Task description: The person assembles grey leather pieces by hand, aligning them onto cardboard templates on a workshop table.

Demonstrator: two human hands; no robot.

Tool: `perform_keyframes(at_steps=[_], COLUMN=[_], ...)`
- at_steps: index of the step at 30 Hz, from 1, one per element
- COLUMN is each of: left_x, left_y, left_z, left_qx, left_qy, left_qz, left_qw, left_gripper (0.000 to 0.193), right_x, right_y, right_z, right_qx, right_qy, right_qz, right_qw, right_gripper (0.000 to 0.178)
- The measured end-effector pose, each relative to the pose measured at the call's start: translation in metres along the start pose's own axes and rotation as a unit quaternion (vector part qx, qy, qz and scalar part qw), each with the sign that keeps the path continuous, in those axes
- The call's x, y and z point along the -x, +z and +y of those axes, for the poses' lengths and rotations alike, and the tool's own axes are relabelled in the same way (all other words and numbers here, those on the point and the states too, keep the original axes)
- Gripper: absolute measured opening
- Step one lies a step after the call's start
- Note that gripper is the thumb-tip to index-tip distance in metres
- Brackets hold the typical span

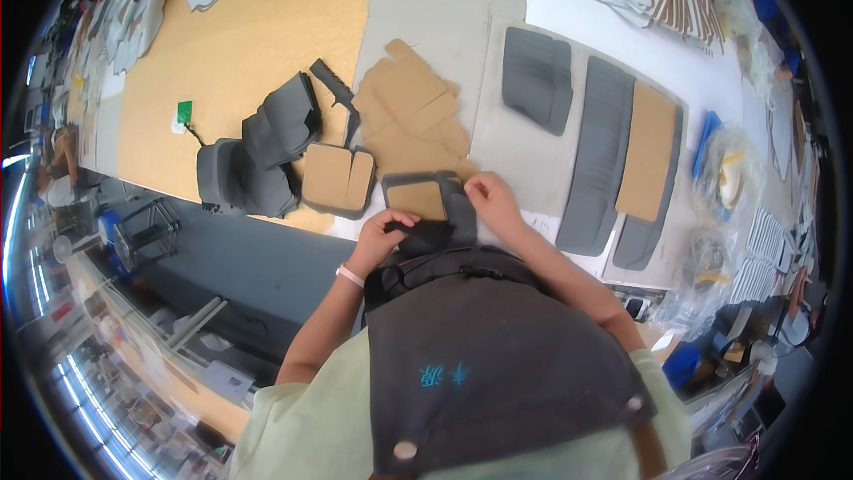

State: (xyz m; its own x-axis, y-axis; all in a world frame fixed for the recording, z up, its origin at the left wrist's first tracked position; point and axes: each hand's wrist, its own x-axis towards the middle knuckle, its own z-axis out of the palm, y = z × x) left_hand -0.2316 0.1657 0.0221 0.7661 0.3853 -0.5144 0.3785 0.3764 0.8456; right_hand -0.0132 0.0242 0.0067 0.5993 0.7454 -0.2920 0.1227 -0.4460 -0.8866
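Right in front of me lies a dark grey fabric-like panel (391, 184) with a tan board piece (418, 201) on it. My left hand (380, 242) is closed on the near-left edge of this panel, thumb and fingers pinched together. At its right side, my right hand (493, 203) is closed in a pinch by the far right corner; what its fingertips hold is too small to tell. Just beyond is a loose pile of tan board pieces (409, 98). To the left rests a stack of dark panels with a tan piece (327, 176) on top.
Dark grey stacked panels (283, 120) stand further left, beside a black strip-shaped tool (333, 83). On the right lie long dark panels (593, 156), a tan board stack (647, 151) and another dark panel (537, 80). Clear plastic bags (724, 178) sit at the far right.
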Motion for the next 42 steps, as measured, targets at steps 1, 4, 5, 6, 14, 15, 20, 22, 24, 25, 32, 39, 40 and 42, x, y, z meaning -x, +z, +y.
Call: perform_keyframes(at_steps=[1,4,5,6,14,15,20,22,24,25,32,39,40,42], left_x=[0.001,0.003,0.003,0.003,0.002,0.001,0.002,0.003,0.003,0.004,0.008,0.009,0.01,0.011], left_y=[0.0,0.0,-0.001,-0.001,-0.006,-0.005,0.002,0.004,0.003,0.002,0.003,0.001,0.001,-0.001], left_z=[0.001,0.003,0.003,0.006,0.002,0.001,0.008,0.013,0.012,0.011,0.007,0.003,0.002,-0.001], left_qx=[0.004,0.03,0.03,0.038,0.086,0.104,0.087,0.092,0.09,0.088,0.111,0.115,0.12,0.121], left_qy=[-0.001,-0.002,-0.001,-0.012,-0.036,-0.037,-0.031,-0.044,-0.045,-0.048,-0.051,-0.053,-0.057,-0.055], left_qz=[0.0,0.001,0.0,0.002,-0.001,0.001,-0.005,-0.015,-0.018,-0.02,-0.015,-0.014,-0.012,-0.006], left_qw=[1.0,1.0,1.0,0.999,0.996,0.994,0.996,0.995,0.995,0.995,0.992,0.992,0.991,0.991], left_gripper=[0.027,0.026,0.026,0.024,0.02,0.02,0.019,0.019,0.019,0.019,0.02,0.02,0.021,0.021], right_x=[-0.001,-0.001,0.001,0.002,0.002,0.002,0.0,-0.002,-0.001,-0.002,-0.006,0.005,0.008,0.014], right_y=[0.001,0.002,0.004,0.005,0.005,0.004,-0.009,-0.013,-0.008,-0.007,-0.005,-0.006,-0.009,-0.018], right_z=[0.004,0.011,0.013,0.014,0.004,0.004,-0.009,-0.013,-0.014,-0.018,-0.018,-0.014,-0.018,-0.028], right_qx=[0.001,-0.024,-0.036,-0.049,0.0,0.014,-0.045,-0.059,-0.171,-0.17,0.151,0.253,0.254,0.202], right_qy=[-0.001,0.018,0.034,0.049,0.016,0.005,0.054,0.151,0.139,0.138,0.057,-0.062,-0.064,-0.093], right_qz=[0.0,-0.026,-0.041,-0.056,-0.123,-0.159,-0.23,-0.286,-0.211,-0.212,-0.122,-0.089,-0.09,-0.099], right_qw=[1.0,0.999,0.998,0.996,0.992,0.987,0.971,0.945,0.952,0.953,0.979,0.961,0.961,0.97], right_gripper=[0.012,0.012,0.014,0.016,0.018,0.018,0.018,0.019,0.028,0.028,0.028,0.015,0.015,0.013])
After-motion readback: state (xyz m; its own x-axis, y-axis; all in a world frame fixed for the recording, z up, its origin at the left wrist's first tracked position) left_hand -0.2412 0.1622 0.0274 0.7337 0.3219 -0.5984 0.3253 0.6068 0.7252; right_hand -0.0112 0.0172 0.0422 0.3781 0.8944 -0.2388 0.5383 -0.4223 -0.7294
